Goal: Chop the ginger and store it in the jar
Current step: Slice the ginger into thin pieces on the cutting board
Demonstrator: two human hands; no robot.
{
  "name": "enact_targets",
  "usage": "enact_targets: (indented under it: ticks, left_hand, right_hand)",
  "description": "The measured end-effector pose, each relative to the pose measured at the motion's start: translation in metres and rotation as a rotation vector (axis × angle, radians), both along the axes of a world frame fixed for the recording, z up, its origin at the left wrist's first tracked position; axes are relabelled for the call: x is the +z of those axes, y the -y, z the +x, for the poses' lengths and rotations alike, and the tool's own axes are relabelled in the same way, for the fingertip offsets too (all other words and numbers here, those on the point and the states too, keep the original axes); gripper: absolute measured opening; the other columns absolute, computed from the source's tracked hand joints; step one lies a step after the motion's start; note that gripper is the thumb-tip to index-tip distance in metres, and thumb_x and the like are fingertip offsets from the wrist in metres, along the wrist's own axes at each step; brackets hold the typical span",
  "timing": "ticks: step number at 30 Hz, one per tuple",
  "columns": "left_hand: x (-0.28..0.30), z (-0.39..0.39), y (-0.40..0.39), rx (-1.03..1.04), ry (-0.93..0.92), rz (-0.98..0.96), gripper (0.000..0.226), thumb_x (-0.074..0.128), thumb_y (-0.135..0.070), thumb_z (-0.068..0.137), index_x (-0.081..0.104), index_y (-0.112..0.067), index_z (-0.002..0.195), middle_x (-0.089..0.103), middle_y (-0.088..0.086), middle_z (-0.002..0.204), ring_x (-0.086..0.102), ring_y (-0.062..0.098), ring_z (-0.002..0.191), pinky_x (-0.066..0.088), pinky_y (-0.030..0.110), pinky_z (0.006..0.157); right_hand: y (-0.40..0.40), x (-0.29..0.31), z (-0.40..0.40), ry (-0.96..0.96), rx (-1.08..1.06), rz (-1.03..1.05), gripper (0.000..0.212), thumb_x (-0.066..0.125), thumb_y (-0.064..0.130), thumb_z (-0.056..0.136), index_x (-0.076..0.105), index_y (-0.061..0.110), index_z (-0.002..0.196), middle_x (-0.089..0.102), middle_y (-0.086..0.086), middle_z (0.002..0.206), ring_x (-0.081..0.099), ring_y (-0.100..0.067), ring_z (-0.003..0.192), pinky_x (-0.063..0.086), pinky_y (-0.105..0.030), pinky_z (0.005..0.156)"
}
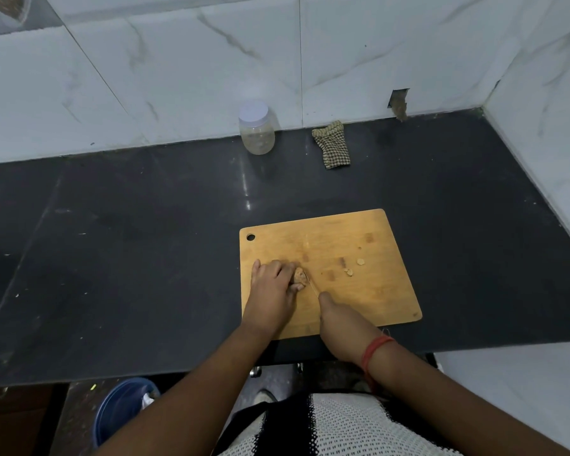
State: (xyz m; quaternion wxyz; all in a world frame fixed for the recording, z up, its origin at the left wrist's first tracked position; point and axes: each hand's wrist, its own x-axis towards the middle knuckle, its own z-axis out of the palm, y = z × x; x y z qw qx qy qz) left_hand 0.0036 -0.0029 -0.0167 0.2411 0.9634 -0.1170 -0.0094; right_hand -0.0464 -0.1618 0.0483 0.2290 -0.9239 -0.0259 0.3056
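Now slicing ginger on the board.
Left hand (273,281) pins the knobbly brown ginger piece (299,276) on the wooden chopping board (369,291); right hand (339,324) grips a thin-bladed knife (311,284). Small, firm, probably roll-prone: hold behind the cut. Lidded clear plastic jar (256,131) stands far back.

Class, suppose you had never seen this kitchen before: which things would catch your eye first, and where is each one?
First, the wooden cutting board on the dark counter, where the left hand holds the ginger and the right hand works a knife against it. Next, the lidded jar by the back wall, a checked cloth to its right.
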Motion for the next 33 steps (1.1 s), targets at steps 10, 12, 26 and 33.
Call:
enact_targets:
  ticks: [10, 12, 26, 33]
  left_hand:
    - [0.0, -0.001, 0.0, -0.034, 0.012, 0.098, 0.038, 0.061, -0.028, 0.098, 0.059, -0.013, 0.133, 0.059, 0.002, 0.12, 0.051, 0.023, 0.115, 0.017, 0.052, 0.122]
    - [0.0, -0.002, 0.0, -0.041, 0.021, 0.118, 0.039, 0.061, -0.027, 0.098, 0.059, -0.012, 0.133, 0.059, 0.002, 0.121, 0.052, 0.023, 0.112, 0.019, 0.053, 0.121]
    - [0.001, -0.002, -0.002, -0.046, 0.028, 0.083, 0.037, 0.06, -0.026, 0.098, 0.059, -0.013, 0.133, 0.058, 0.002, 0.121, 0.05, 0.022, 0.113, 0.017, 0.052, 0.123]
    - [0.005, -0.002, -0.001, -0.037, -0.005, 0.014, 0.04, 0.057, -0.037, 0.098, 0.058, -0.016, 0.132, 0.055, -0.001, 0.121, 0.048, 0.02, 0.118, 0.012, 0.05, 0.124]
  right_hand:
    - [0.003, 0.007, 0.002, -0.002, 0.069, -0.154, 0.048, 0.043, -0.002, 0.089, 0.031, 0.005, 0.135, 0.062, -0.016, 0.104, 0.06, -0.028, 0.082, 0.04, -0.031, 0.064]
    - [0.008, 0.006, -0.005, 0.012, 0.065, -0.146, 0.046, 0.042, -0.002, 0.089, 0.033, 0.005, 0.134, 0.063, -0.014, 0.098, 0.061, -0.027, 0.083, 0.039, -0.031, 0.063]
    - [0.014, 0.006, -0.008, -0.002, -0.021, -0.042, 0.039, 0.037, -0.002, 0.09, 0.036, 0.005, 0.128, 0.048, -0.002, 0.076, 0.05, -0.017, 0.064, 0.038, -0.03, 0.057]
    - [0.01, 0.007, -0.004, 0.0, -0.076, 0.022, 0.031, 0.035, 0.002, 0.094, 0.037, 0.005, 0.125, 0.046, -0.001, 0.071, 0.045, -0.012, 0.059, 0.031, -0.024, 0.048]
